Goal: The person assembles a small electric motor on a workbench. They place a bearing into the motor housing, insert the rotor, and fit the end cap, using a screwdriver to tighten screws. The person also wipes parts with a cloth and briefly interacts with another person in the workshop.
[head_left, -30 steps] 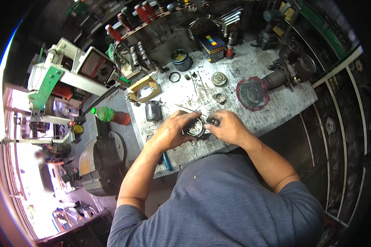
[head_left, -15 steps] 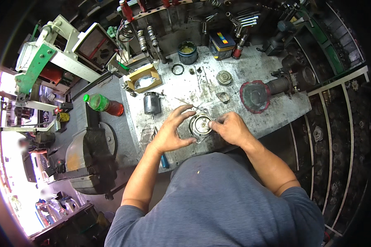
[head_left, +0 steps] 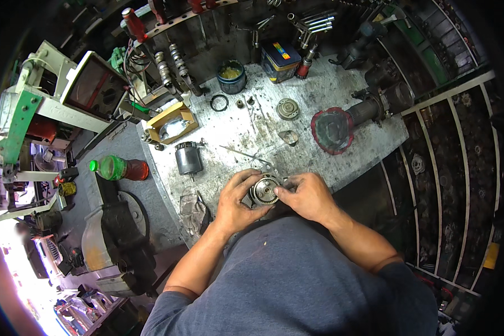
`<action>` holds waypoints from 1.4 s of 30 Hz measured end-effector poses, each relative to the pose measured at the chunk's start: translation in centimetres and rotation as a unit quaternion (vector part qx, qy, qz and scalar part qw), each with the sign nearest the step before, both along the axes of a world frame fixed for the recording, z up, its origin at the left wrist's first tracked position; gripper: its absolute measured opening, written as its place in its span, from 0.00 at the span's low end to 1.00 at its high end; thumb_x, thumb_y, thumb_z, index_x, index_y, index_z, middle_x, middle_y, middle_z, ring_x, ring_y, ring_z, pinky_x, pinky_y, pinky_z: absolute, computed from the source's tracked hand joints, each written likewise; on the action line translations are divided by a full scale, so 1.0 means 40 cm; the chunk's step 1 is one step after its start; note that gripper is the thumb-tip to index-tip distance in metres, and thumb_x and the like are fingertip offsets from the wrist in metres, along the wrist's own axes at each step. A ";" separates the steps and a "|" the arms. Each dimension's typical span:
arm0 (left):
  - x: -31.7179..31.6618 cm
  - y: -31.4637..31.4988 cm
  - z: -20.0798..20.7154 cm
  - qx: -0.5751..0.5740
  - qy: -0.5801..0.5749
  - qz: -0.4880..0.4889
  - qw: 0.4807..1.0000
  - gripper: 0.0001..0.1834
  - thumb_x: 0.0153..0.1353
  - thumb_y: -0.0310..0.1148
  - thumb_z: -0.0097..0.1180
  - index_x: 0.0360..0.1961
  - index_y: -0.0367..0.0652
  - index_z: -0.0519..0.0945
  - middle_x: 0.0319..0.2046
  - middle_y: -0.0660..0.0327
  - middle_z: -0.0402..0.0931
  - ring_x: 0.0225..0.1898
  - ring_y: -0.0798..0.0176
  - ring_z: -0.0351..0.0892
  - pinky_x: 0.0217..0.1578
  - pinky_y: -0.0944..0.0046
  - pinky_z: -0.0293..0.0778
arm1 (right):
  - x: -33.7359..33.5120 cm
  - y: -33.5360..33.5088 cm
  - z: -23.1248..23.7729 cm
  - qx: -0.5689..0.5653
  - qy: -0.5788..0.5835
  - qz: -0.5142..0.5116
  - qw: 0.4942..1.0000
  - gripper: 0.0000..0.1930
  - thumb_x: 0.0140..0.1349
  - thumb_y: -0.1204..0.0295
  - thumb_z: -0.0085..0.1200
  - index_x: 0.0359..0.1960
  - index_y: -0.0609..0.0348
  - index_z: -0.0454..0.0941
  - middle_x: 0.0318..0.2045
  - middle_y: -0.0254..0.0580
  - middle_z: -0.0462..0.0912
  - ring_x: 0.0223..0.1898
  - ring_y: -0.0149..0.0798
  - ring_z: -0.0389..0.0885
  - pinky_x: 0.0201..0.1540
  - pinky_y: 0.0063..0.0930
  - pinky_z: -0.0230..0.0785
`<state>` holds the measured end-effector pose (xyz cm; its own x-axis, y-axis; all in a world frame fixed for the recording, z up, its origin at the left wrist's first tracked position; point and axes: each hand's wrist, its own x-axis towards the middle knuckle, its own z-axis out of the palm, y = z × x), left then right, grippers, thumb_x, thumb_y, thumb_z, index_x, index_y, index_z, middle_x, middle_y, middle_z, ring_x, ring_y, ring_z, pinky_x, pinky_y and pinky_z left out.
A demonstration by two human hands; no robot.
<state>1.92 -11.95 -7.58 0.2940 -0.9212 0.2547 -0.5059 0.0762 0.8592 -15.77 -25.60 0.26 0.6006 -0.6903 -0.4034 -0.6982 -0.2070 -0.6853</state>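
A round metal gear assembly [head_left: 267, 191] with a toothed ring and a flanged rim is held close to my body at the bench's near edge. My left hand [head_left: 233, 203] curls round its left side, thumb below and fingers above. On the right side, my right hand [head_left: 309, 197] pinches its rim with the thumb lying at the face of the gears. The right fingertips are partly hidden. Just beyond the assembly, a thin rod [head_left: 241, 153] lies on the metal bench [head_left: 229, 131]. A dark cylindrical motor body [head_left: 189, 159] stands left of it.
An opened cardboard box [head_left: 173, 124], a grease tub [head_left: 231, 83], a black ring [head_left: 219, 102] and a round metal part [head_left: 288, 109] are on the bench. A red-rimmed dark piece [head_left: 332, 130] lies right. Leftward are a bottle [head_left: 117, 168] and a vise [head_left: 109, 229].
The view has shifted, and the gear assembly is now nearer my body. My left hand's spread fingers have closed in round it. The right hand stays at its right rim.
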 end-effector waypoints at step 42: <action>-0.035 -0.028 0.098 0.122 0.002 0.158 0.980 0.05 0.53 0.25 0.74 0.30 0.38 0.88 0.52 0.57 0.88 0.52 0.50 0.90 0.52 0.56 0.85 | 0.011 0.014 -0.014 0.018 0.018 -0.046 0.999 0.15 0.66 0.64 0.71 0.39 0.68 0.92 0.25 0.54 0.90 0.27 0.44 0.91 0.34 0.38 0.81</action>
